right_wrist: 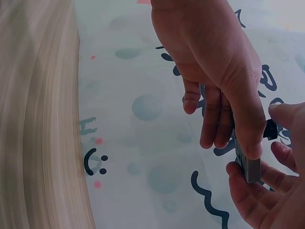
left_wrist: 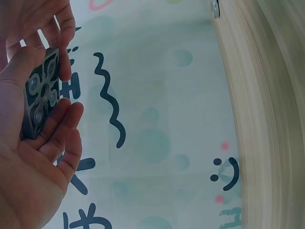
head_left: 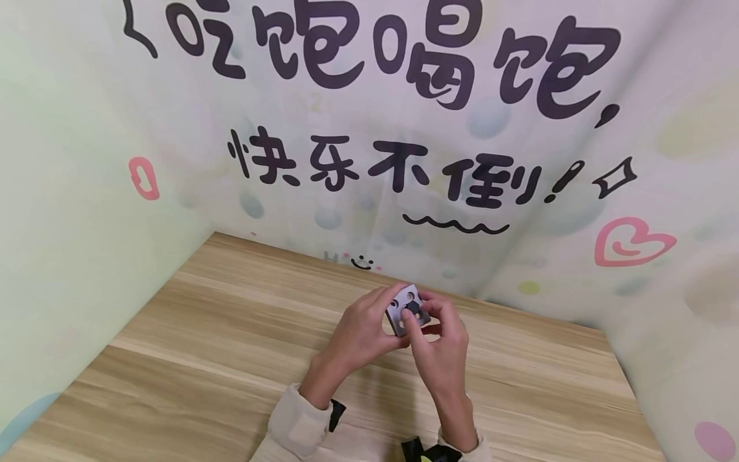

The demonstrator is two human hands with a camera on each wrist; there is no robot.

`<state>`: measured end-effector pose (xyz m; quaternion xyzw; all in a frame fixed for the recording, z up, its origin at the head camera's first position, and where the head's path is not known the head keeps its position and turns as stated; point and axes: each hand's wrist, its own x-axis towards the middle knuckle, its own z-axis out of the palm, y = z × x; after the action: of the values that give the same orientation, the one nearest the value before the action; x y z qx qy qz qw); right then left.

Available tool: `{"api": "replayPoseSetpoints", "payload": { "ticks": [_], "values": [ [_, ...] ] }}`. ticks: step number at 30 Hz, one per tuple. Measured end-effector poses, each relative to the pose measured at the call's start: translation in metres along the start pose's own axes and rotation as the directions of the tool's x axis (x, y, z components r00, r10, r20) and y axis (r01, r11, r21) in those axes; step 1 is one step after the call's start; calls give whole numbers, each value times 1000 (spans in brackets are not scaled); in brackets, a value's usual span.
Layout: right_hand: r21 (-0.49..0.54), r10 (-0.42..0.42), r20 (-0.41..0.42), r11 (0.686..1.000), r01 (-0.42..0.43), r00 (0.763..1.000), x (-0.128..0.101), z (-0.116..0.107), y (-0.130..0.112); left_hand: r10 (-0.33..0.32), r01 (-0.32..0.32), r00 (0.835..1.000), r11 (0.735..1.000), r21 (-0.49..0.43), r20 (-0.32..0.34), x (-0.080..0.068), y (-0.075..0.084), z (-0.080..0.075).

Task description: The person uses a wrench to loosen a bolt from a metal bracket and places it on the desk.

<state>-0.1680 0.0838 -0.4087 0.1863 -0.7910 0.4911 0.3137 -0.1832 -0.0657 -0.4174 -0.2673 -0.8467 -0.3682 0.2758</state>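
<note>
While both hands are meeting above the middle of the light wood-grain table (head_left: 219, 359), the small grey square block with round holes (head_left: 407, 310) is being held up between them, clear of the surface. The left hand (head_left: 360, 333) is cradling the block from the left, thumb and fingers curled round its edges, probably to keep its holed face turned up toward the person. The right hand (head_left: 441, 350) is pinching a small black piece (head_left: 412, 308) at that face, fingertips bent in over it; whether the piece is seated in a hole I cannot tell. Open table is lying to the left and near side of the hands. The printed backdrop with black lettering (head_left: 369, 160) is closing off the far edge and both sides, so room is tighter there.
</note>
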Motion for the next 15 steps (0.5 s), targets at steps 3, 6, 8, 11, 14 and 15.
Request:
{"api": "replayPoseSetpoints", "payload": {
  "ticks": [3, 6, 8, 11, 14, 15],
  "values": [
    [0, 2, -4, 1000, -2, 1000, 0, 0, 0, 9, -9, 1000, 1000, 2, -4, 0, 0, 0],
    [-3, -10, -5, 1000, 10, 1000, 0, 0, 0, 7, -7, 1000, 1000, 5, -5, 0, 0, 0],
    [-4, -13, -6, 1000, 13, 1000, 0, 1, 0, 3, -3, 1000, 1000, 7, -3, 0, 0, 0],
    [-6, -11, -5, 1000, 11, 1000, 0, 1, 0, -5, 5, 1000, 1000, 9, 1, -1, 0, 0],
    [-8, -10, -4, 1000, 10, 1000, 0, 1, -1, -7, 7, 1000, 1000, 11, 1, -1, 0, -1],
    [-9, -10, -3, 1000, 10, 1000, 0, 1, -1, -8, 8, 1000, 1000, 11, 1, -1, 0, -1]
  ]
}}
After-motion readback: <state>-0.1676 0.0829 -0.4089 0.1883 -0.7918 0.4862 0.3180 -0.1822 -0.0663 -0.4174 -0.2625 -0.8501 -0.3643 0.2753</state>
